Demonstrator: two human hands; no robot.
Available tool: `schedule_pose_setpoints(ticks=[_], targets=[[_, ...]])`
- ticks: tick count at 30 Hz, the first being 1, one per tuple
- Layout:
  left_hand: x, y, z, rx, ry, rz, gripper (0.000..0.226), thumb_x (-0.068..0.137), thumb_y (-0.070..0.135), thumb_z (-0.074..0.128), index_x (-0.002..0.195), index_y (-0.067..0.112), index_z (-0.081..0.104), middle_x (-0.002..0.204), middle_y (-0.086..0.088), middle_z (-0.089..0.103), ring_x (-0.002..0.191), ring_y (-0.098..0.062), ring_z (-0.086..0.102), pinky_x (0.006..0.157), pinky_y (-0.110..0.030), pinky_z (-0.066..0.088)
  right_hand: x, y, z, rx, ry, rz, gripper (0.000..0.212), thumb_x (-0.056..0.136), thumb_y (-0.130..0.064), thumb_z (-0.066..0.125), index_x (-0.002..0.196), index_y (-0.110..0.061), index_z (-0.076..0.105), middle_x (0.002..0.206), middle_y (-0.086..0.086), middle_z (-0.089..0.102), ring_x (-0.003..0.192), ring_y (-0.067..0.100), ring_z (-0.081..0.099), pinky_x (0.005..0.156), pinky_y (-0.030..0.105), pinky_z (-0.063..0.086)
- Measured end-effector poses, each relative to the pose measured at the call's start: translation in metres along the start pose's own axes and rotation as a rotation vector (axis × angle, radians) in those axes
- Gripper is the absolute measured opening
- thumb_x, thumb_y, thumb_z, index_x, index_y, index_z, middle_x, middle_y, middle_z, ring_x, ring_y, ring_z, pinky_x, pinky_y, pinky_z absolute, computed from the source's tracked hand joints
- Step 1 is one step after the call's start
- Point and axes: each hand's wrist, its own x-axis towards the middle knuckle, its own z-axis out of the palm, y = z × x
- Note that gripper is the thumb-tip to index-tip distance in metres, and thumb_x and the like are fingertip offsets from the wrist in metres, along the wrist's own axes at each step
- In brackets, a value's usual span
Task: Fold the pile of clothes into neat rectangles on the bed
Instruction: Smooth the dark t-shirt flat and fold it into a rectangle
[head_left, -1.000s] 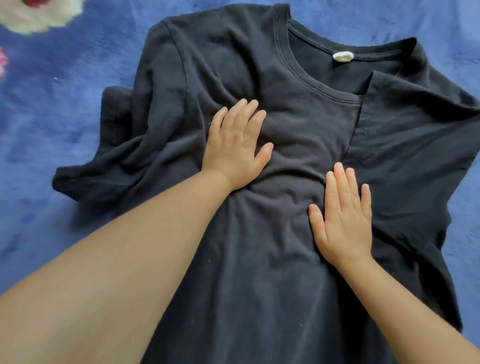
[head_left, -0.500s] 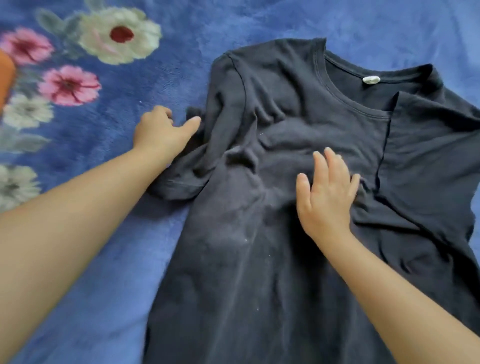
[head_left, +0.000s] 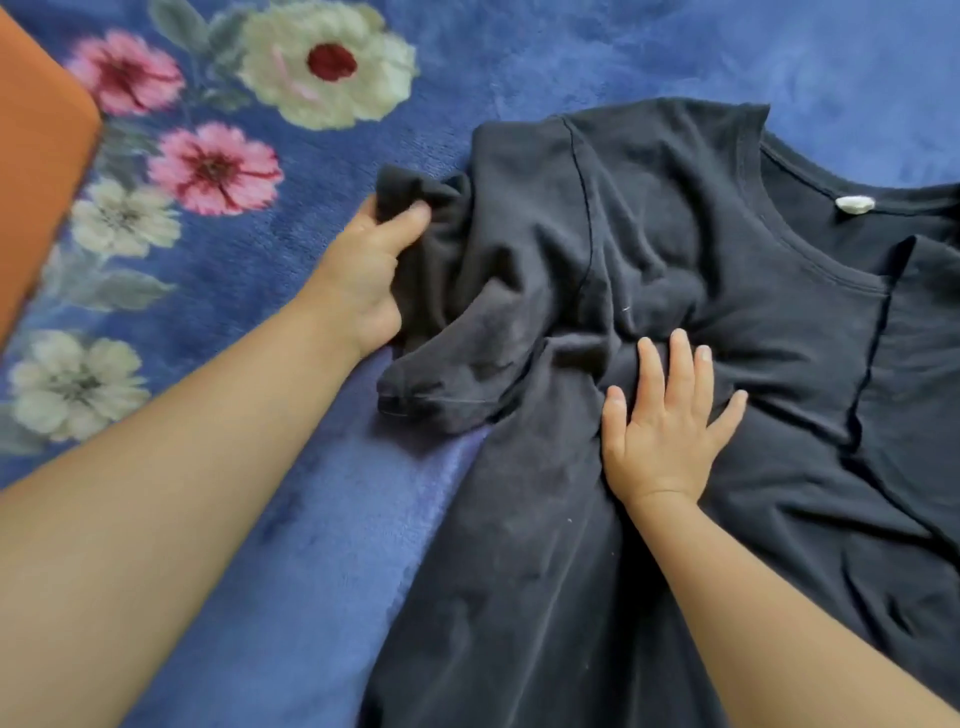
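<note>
A black T-shirt (head_left: 649, 467) lies face up on the bed (head_left: 322, 597), collar toward the top right, spread over a blue blanket (head_left: 519, 52) printed with flowers; only this one garment shows, and any pile of other clothes is out of view. The left hand (head_left: 363, 275) grips the bunched left sleeve (head_left: 452, 322), thumb pressed on top of the cloth and the fingers curled underneath, mostly hidden; the right hand (head_left: 670, 421) lies flat on the chest of the shirt with straight, spread fingers, pinning the cloth. The step in hand looks like the first side fold, the sleeve being gathered so it can go across the body; the right side of the shirt already appears folded inward, its edge running down from the collar. The next move seems to call for lifting the sleeve and the side seam together and laying them toward the middle, while the flat hand holds the chest so the wrinkles around it do not spread; the crumpled cloth between the two hands would need smoothing first. To the left of the sleeve the blanket gives open room for drawing the cloth out; an orange object (head_left: 36, 171) sits at the far left edge, well apart from the shirt; the shirt's hem runs out of view at the bottom.
</note>
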Motion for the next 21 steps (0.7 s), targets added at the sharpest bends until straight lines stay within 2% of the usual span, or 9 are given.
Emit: schedule_pose_setpoints(ticks=[2,3,5,8,11,13,15,18,21], targets=[[0.004,0.016,-0.012,-0.183,0.091,0.044,0.021,0.097,0.005,0.039,0.085,0.017,0.051,0.061,0.002,0.068,0.061,-0.010,0.067,0.060,-0.026,0.057,0.002,-0.001,0.000,0.008,0.005,0.004,0.069,0.081,-0.045,0.020,0.138,-0.012,0.043,0.151,0.011,0.028,0.140,0.031,0.021,0.108,0.060,0.001],[0.006,0.023,-0.018,-0.186,0.106,0.073,0.021,0.097,0.006,0.039,0.084,0.018,0.051,0.060,0.002,0.068,0.060,-0.010,0.067,0.060,-0.025,0.056,0.002,-0.001,0.000,0.008,-0.009,0.007,0.070,0.081,-0.046,0.019,0.139,-0.012,0.042,0.151,0.011,0.028,0.140,0.030,0.019,0.108,0.059,0.000],[0.010,0.034,-0.025,-0.044,0.107,0.134,0.022,0.097,0.005,0.039,0.085,0.019,0.052,0.064,0.006,0.068,0.062,-0.007,0.066,0.062,-0.023,0.055,0.002,-0.002,0.000,0.007,-0.021,0.004,0.072,0.081,-0.047,0.017,0.139,-0.013,0.041,0.152,0.010,0.026,0.141,0.029,0.018,0.109,0.058,-0.001],[0.020,0.038,-0.028,0.173,0.172,0.182,0.020,0.098,0.005,0.040,0.088,0.019,0.051,0.080,0.003,0.063,0.070,-0.007,0.062,0.065,-0.024,0.053,0.003,0.000,-0.001,0.005,-0.041,0.003,0.072,0.080,-0.047,0.016,0.140,-0.013,0.040,0.152,0.010,0.025,0.141,0.029,0.016,0.109,0.057,-0.002],[0.028,0.037,-0.032,0.312,0.245,0.141,0.016,0.098,0.009,0.042,0.089,0.018,0.051,0.087,-0.001,0.059,0.075,-0.012,0.059,0.072,-0.031,0.050,0.002,-0.001,0.000,0.011,-0.046,0.006,0.071,0.081,-0.046,0.017,0.139,-0.013,0.042,0.151,0.011,0.028,0.140,0.029,0.018,0.109,0.057,-0.002],[0.027,0.035,-0.035,0.248,0.204,0.053,0.013,0.097,0.018,0.047,0.104,0.012,0.057,0.096,-0.006,0.064,0.083,-0.016,0.064,0.072,-0.030,0.053,0.003,-0.002,0.000,0.023,-0.040,0.002,0.068,0.082,-0.045,0.020,0.136,-0.012,0.045,0.149,0.012,0.031,0.138,0.031,0.021,0.108,0.059,0.002],[0.023,0.032,-0.038,0.156,0.129,-0.033,0.027,0.094,0.024,0.051,0.117,0.010,0.055,0.100,-0.005,0.069,0.088,-0.015,0.068,0.069,-0.027,0.056,0.004,-0.003,0.001,0.028,-0.030,-0.007,0.066,0.083,-0.044,0.023,0.135,-0.011,0.047,0.148,0.013,0.034,0.137,0.031,0.022,0.107,0.061,0.004],[0.003,0.024,-0.042,0.230,0.048,-0.064,0.018,0.092,0.014,0.049,0.109,0.022,0.053,0.087,0.005,0.070,0.074,-0.008,0.068,0.061,-0.024,0.056,0.004,0.000,0.003,0.042,-0.010,-0.020,0.063,0.084,-0.043,0.026,0.134,-0.011,0.048,0.146,0.014,0.036,0.135,0.031,0.022,0.106,0.062,0.006],[-0.014,0.024,-0.036,0.188,0.043,-0.051,0.018,0.091,0.008,0.048,0.104,0.019,0.055,0.079,0.003,0.071,0.069,-0.010,0.069,0.058,-0.025,0.055,0.003,0.000,0.004,0.062,-0.010,-0.031,0.063,0.084,-0.043,0.026,0.133,-0.011,0.049,0.146,0.015,0.037,0.135,0.031,0.023,0.106,0.060,0.005]])
